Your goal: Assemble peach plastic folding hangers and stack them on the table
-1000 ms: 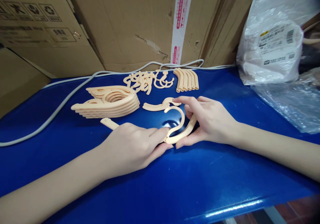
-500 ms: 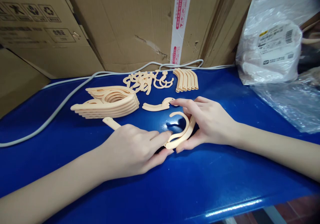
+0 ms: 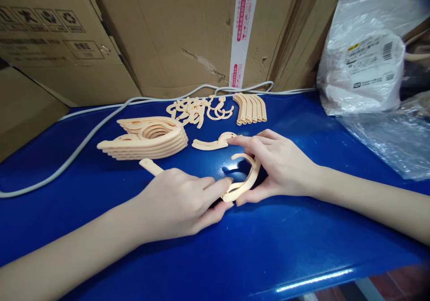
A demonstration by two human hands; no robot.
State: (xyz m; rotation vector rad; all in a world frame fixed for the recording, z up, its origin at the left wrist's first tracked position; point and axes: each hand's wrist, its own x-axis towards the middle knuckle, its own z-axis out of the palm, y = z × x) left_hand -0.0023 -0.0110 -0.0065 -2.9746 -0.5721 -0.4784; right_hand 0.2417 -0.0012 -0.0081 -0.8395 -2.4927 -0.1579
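My left hand (image 3: 179,202) lies on the blue table (image 3: 235,247), fingers pinched on one end of a peach plastic hanger piece (image 3: 149,165) whose arm sticks out behind the hand. My right hand (image 3: 278,164) grips a curved peach hook (image 3: 245,175), thumb under it and fingers over it, pressed against the piece in my left hand. A loose curved peach part (image 3: 213,143) lies just beyond the hands.
A stack of peach hangers (image 3: 148,137) lies at the left. Small hooks (image 3: 195,108) and a row of curved pieces (image 3: 251,107) lie at the back. A white cable (image 3: 83,137) crosses the table. Cardboard boxes (image 3: 168,32) stand behind, plastic bags (image 3: 366,59) at right.
My right hand has folded the curved hook down and in toward the piece in my left hand; the hook's loop now looks smaller and flatter. My left hand has barely moved.
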